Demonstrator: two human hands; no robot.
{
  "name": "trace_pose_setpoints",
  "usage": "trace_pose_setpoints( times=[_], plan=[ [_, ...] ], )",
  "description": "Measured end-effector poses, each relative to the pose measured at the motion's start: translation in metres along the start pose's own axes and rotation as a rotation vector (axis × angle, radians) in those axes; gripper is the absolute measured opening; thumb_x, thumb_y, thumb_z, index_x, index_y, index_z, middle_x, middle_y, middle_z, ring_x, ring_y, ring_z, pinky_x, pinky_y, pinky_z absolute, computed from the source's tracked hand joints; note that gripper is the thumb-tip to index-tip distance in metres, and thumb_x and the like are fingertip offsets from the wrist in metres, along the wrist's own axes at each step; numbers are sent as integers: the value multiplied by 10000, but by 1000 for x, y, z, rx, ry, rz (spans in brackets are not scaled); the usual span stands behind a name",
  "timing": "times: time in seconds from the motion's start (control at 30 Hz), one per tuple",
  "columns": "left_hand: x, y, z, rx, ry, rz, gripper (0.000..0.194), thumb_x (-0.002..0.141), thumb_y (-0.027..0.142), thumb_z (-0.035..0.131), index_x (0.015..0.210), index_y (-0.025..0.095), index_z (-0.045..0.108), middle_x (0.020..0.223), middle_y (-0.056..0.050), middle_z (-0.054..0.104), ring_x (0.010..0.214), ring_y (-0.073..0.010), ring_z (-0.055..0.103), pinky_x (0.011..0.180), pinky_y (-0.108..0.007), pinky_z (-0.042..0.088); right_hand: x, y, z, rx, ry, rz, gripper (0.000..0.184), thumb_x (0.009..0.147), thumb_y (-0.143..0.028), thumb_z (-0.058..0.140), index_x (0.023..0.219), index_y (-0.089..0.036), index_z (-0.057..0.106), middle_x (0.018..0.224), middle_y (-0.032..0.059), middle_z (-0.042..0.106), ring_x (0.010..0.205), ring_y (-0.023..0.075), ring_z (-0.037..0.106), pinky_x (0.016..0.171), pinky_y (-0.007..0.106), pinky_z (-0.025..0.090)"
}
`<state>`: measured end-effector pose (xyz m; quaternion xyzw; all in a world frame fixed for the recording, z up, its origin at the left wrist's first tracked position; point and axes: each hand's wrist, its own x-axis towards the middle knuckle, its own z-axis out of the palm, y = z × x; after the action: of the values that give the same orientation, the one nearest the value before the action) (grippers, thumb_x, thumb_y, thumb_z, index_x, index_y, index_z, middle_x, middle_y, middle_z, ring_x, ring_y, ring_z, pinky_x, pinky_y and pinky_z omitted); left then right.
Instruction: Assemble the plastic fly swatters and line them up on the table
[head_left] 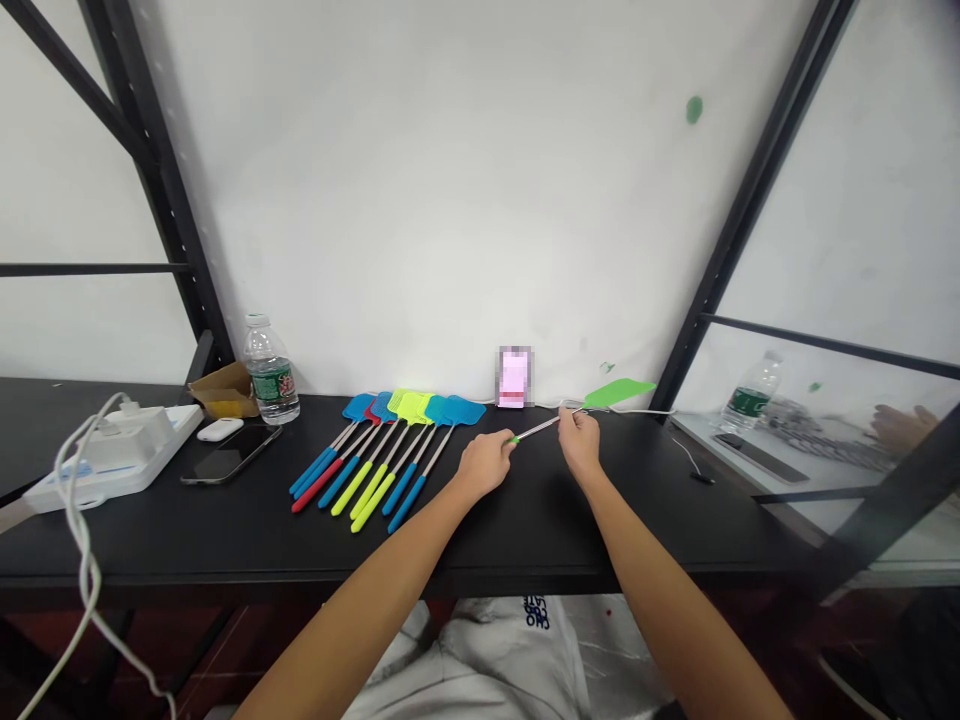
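Over the black desk (570,530), my left hand (486,463) pinches the green end of a fly swatter (619,394), my right hand (578,441) pinches its steel shaft; a capped water bottle (271,372) stands beyond the swatter row (386,460).

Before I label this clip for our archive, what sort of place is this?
Probably an indoor workroom or workshop: a black bench on dark steel racking, a power strip with cables, and fly swatters laid out in a row.

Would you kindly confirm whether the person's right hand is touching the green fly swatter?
Touching: the head view shows the right hand with its fingers closed around the thin metal shaft of the green fly swatter, just below the swatter's head.
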<state>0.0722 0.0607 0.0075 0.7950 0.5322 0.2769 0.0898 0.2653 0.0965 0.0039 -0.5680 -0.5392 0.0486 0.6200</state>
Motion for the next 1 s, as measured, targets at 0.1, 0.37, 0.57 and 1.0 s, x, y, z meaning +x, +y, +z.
trace_pose_setpoints(
  times=[0.1, 0.37, 0.57, 1.0],
  plan=[
    [0, -1, 0, -1, -3, -5, 285, 942, 351, 389, 1083, 314, 634, 971, -32, 714, 915, -216, 646, 740, -271, 430, -1, -4, -1, -21, 4, 4, 404, 838, -392, 452, 490, -217, 345, 439, -32, 317, 480, 115, 285, 494, 287, 231],
    [1, -3, 1, 8, 4, -10, 287, 943, 388, 391, 1075, 322, 637, 974, -25, 718, 920, -225, 649, 725, -275, 427, -3, -13, -4, -57, 32, -23, 423, 839, -376, 464, 498, -217, 272, 485, -48, 220, 489, 103, 264, 510, 291, 195],
    [3, -5, 1, 19, 6, -27, 292, 944, 409, 392, 1049, 311, 647, 968, -25, 720, 926, -223, 649, 734, -272, 426, -6, -18, -5, -61, 56, -87, 418, 844, -372, 452, 494, -213, 289, 470, -46, 249, 491, 104, 278, 513, 291, 193],
    [3, -4, 1, 78, -3, -94, 331, 945, 437, 405, 921, 226, 659, 904, -96, 700, 901, -250, 648, 742, -298, 433, -9, -22, -4, -92, 62, -181, 414, 867, -388, 423, 506, -206, 334, 465, -28, 357, 501, 112, 312, 528, 283, 232]
  ],
)
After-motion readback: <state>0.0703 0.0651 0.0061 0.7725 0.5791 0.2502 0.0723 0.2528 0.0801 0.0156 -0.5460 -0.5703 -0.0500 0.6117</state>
